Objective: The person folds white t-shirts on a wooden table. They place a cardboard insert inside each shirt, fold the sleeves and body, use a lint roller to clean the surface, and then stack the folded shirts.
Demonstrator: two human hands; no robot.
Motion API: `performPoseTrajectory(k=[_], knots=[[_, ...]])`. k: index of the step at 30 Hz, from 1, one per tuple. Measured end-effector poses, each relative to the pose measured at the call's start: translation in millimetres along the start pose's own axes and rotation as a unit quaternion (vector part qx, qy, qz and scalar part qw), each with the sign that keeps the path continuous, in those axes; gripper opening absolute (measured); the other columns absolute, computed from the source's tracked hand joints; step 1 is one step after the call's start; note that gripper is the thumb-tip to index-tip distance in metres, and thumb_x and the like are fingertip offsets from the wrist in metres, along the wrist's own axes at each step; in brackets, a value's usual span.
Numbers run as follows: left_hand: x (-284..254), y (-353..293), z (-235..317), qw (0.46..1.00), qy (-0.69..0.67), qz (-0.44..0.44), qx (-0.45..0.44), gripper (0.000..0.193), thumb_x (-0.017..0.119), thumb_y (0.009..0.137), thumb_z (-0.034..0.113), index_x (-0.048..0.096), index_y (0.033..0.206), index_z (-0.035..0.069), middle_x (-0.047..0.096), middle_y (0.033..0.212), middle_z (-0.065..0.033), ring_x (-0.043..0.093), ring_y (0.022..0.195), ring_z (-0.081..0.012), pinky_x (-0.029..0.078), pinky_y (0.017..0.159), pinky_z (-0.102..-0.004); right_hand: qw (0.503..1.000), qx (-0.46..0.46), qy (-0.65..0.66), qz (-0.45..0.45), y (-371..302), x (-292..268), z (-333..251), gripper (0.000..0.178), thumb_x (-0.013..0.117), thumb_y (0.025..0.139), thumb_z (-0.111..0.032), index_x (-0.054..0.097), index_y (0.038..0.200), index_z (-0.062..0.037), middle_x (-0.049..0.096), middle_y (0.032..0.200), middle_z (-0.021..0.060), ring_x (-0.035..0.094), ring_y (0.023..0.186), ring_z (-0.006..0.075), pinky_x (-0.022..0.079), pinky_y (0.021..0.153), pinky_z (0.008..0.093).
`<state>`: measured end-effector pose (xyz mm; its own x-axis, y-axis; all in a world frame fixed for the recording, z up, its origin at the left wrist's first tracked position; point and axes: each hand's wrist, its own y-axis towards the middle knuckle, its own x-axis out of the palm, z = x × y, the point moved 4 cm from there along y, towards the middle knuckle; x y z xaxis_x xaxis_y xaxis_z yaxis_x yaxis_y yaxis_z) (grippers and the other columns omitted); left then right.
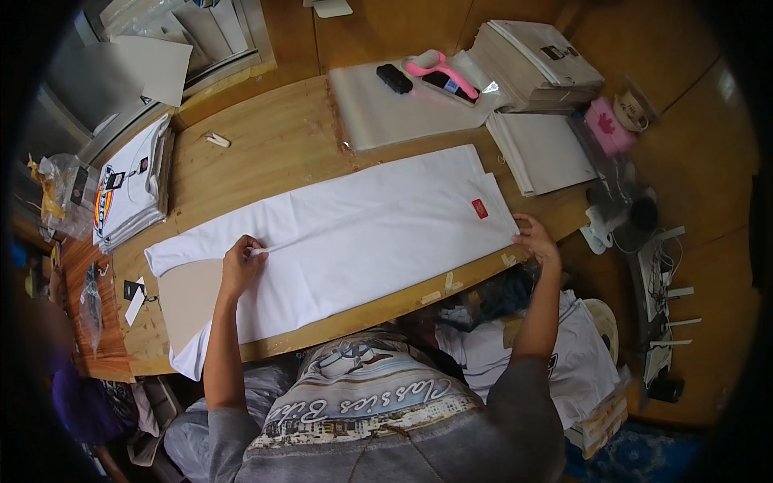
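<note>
A white T-shirt (354, 233) lies lengthwise across the wooden table, folded into a long strip. Near its right end is a small red patch (480, 208). At the left end a beige cardboard sheet (187, 290) shows between the fabric edges; the rest of it is covered. My left hand (243, 262) is closed, pinching a fold of the shirt beside the cardboard. At the far right corner of the strip, my right hand (535, 240) grips the shirt's edge between thumb and fingers. A black hang tag (134, 290) with a white strip lies left of the cardboard.
A stack of folded white shirts (133, 185) stands at the left. Behind are clear plastic bags (403, 121), a pink-handled tool (441, 71), a black brush-like block (394, 79) and a tall stack of beige cardboard (535, 68). A router (660, 306) with antennas hangs right.
</note>
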<state>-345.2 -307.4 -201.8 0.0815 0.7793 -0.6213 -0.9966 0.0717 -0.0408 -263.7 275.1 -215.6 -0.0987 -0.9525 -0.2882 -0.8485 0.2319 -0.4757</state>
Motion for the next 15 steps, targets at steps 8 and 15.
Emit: performPoseTrajectory(k=[8, 15], knots=[[0.1, -2.6, 11.3, 0.992, 0.111, 0.050, 0.025, 0.022, 0.068, 0.062, 0.009, 0.056, 0.078, 0.003, 0.055, 0.072, -0.0073, 0.052, 0.062, -0.0196, 0.043, 0.059, -0.0288, 0.821, -0.421, -0.333, 0.196, 3.4, 125.9, -90.9, 0.048, 0.057, 0.076, -0.024, 0.041, 0.117, -0.0036, 0.041, 0.122, 0.0140, 0.037, 0.114, 0.0300, 0.030, 0.094, 0.0378], [-5.0, 30.2, -15.6, 0.988, 0.147, -0.052, -0.018, 0.021, 0.071, 0.058, 0.017, 0.059, 0.071, 0.006, 0.059, 0.076, -0.0090, 0.056, 0.071, -0.0245, 0.044, 0.063, -0.0334, 0.724, -0.165, -0.550, 0.383, 36.9, 147.8, -83.1, 0.041, 0.044, 0.083, -0.020, 0.039, 0.122, -0.0073, 0.031, 0.132, 0.0079, 0.024, 0.123, 0.0245, 0.021, 0.096, 0.0478]])
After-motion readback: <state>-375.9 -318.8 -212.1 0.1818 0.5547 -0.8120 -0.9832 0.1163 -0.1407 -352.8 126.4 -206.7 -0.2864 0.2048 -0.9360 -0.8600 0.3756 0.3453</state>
